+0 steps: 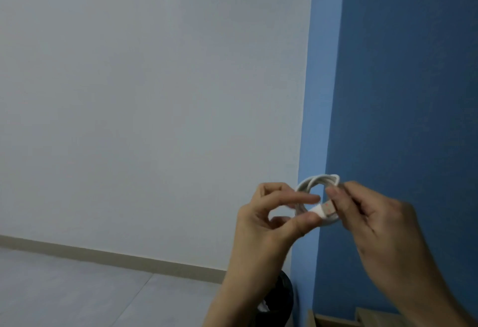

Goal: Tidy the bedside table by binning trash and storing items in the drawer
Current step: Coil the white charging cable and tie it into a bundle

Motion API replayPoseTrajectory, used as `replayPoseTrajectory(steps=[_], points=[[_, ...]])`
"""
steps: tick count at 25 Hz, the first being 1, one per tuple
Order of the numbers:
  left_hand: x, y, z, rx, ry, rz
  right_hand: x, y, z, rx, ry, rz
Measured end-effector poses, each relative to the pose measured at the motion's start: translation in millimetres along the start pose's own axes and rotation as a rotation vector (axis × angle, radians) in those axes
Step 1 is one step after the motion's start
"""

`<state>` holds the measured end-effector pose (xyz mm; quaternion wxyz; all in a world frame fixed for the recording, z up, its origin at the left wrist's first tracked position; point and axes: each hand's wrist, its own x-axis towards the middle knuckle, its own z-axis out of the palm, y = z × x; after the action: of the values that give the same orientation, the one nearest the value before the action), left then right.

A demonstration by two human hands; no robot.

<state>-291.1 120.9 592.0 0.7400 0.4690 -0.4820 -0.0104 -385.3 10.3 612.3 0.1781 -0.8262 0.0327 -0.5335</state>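
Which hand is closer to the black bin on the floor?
Left. The left hand is almost straight above the black bin; the right hand is above it too, but farther right.

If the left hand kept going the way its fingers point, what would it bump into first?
Its fingers point right, so the left hand would most likely meet the right hand first, just across the coiled white cable they both hold. Depth is unclear, so that is a guess.
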Motion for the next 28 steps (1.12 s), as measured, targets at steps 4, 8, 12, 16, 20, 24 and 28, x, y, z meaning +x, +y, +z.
replayPoseTrajectory(steps=[4,8,12,16,20,24,28], points=[[0.8,-2.0,12.1,-0.12,0.068,0.061,-0.9,-1.2,1.9,0.045,0.032,-0.034],[-0.6,3.8,13.3,-0.057,0.117,0.108,-3.8,-3.9,2.6,0.064,0.061,-0.041],[0.9,9.2,14.5,0.142,0.189,0.14,-7.2,-13.8,6.4,0.041,0.052,-0.092],[1.7,6.7,8.4,0.277,0.079,0.115,-7.1,-14.2,5.3,0.118,0.045,-0.041],[4.2,12.3,-13.6,0.114,-0.309,-0.081,-3.6,-3.6,-0.4,0.227,0.009,0.07],[7.4,16.3,-21.2,0.276,-0.27,-0.083,-2.2,-4.5,-8.3,0.274,-0.065,0.08],[2.7,12.7,-17.1,0.425,-0.047,-0.053,0.1,-3.9,-10.0,0.11,-0.09,-0.034]])
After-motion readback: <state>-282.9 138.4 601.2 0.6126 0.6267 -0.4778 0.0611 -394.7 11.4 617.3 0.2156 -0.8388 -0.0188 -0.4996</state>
